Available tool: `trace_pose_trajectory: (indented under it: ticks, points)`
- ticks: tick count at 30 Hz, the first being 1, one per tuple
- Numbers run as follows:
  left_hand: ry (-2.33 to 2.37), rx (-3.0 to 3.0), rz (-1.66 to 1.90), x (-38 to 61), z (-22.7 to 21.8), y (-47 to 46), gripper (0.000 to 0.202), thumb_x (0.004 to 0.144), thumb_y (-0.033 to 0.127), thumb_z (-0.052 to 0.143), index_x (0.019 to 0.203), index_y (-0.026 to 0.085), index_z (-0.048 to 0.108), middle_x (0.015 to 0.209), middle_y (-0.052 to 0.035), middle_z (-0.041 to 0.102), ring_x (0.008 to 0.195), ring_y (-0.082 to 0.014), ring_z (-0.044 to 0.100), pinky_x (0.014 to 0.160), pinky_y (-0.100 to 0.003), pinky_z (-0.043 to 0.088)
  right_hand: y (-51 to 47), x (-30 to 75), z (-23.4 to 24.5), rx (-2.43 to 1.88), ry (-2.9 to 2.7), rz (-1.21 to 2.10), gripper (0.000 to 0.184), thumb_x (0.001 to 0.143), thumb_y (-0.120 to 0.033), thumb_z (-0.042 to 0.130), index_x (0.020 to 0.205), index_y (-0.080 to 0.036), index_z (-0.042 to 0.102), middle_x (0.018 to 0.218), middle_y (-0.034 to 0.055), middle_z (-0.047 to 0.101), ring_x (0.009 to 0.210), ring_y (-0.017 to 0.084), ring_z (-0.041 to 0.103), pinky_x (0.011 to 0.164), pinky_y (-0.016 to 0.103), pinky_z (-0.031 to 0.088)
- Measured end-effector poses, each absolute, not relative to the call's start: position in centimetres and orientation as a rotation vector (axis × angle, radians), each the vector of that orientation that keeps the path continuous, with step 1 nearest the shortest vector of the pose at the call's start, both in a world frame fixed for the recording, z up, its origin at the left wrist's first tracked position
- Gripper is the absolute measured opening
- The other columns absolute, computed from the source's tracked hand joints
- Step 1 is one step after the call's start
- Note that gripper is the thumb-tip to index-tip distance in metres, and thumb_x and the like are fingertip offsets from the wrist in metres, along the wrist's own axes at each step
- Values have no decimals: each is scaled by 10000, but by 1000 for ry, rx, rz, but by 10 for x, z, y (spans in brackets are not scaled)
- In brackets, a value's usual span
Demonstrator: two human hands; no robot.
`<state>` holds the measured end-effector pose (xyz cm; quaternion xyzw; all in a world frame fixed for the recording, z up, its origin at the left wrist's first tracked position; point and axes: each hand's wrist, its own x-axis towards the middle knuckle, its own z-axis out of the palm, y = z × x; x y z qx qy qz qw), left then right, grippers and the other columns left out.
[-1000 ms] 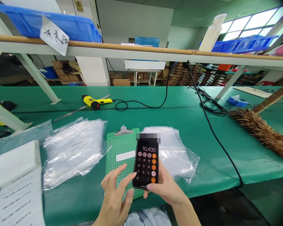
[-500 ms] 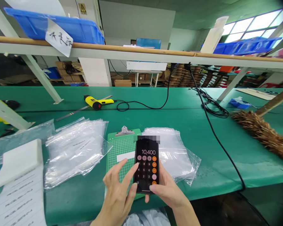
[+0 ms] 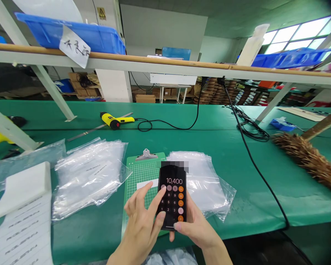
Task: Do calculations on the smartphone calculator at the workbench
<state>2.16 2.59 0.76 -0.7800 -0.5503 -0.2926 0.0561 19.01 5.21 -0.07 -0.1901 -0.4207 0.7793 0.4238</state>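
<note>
A black smartphone (image 3: 171, 200) showing a calculator with 10,400 on its display is held by my right hand (image 3: 198, 224), thumb over the lower edge and fingers behind. My left hand (image 3: 143, 217) has its fingers spread, with the index fingertip over the upper left keys; whether it touches the glass I cannot tell. Under the phone and my left hand lies a green clipboard (image 3: 139, 169) with a grid pattern and a metal clip. A white paper strip (image 3: 145, 184) rests on it, partly hidden by my fingers.
Clear plastic bags (image 3: 91, 180) with printed labels lie left, another bag stack (image 3: 201, 184) right. A label roll (image 3: 27, 191) sits far left. Behind are a yellow heat gun (image 3: 113, 120) and black cable (image 3: 248, 147). A bristly brush (image 3: 306, 158) lies right; an overhead shelf (image 3: 165, 64) spans the table.
My left index fingertip has moved up the phone screen, from near the number keys to the top left keys. The display still reads 10,400. The view has shifted slightly.
</note>
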Motion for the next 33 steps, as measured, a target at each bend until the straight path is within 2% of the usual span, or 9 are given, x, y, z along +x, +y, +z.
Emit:
trace_pose_trajectory:
  ticks: [9,14,18,20,22,24,25,28,33]
  points:
    - [-1724,-2385,-1013,23,6,22,448,946,239,314,1387,300,263,1319,-107,305,1179,-277,324,903,-423,281,52,190,-1,-487,-1055,1958,865,672,-226,754,1362,-313,240,1148,88,530,761,175,636,516,252,550]
    - [-1763,-2340,-1139,26,5,19,404,950,243,284,1352,287,288,1303,-116,322,1188,-288,337,921,-458,291,51,190,3,-527,-1064,1982,911,638,-168,769,1348,-336,223,1172,73,518,765,173,637,562,279,550]
    - [-1742,-2316,-1184,26,5,18,372,941,218,298,1309,255,340,1301,-119,331,1170,-281,351,916,-450,295,50,190,7,-567,-1049,1976,867,628,-179,777,1317,-309,267,1152,71,529,740,171,630,590,311,544]
    - [-1725,-2297,-1228,26,6,18,313,926,198,325,1221,237,424,1278,-120,351,1148,-278,369,896,-440,303,50,190,8,-571,-1057,1961,853,629,-201,780,1312,-305,280,1167,78,524,705,161,625,584,317,537]
    - [-1671,-2286,-1319,24,7,17,175,898,160,367,969,216,516,1180,-104,414,1099,-269,401,859,-422,311,50,191,9,-571,-1071,1953,847,637,-221,778,1318,-303,280,1155,80,530,688,158,623,573,311,530]
    - [-1566,-2320,-1400,22,8,17,171,865,107,389,742,204,458,999,-68,483,1034,-256,437,818,-406,305,51,191,8,-570,-1077,1952,838,643,-235,774,1322,-291,286,1106,76,550,687,161,624,566,305,529]
    - [-1511,-2350,-1418,20,10,16,198,851,84,389,694,199,420,901,-47,500,1000,-248,454,797,-400,295,51,191,8,-567,-1074,1949,830,644,-240,773,1320,-283,292,1078,72,561,687,162,624,560,300,530]
    - [-1419,-2421,-1400,17,13,16,211,832,47,378,684,196,398,706,1,508,892,-218,505,742,-381,266,52,191,7,-547,-1067,1938,789,654,-241,764,1302,-262,316,1040,69,573,675,153,620,546,282,530]
    - [-1483,-2411,-1420,19,13,15,180,850,88,406,734,215,463,758,6,571,804,-182,540,725,-360,262,52,190,8,-531,-1079,1945,772,661,-245,754,1298,-273,319,1071,66,563,683,155,621,545,283,534]
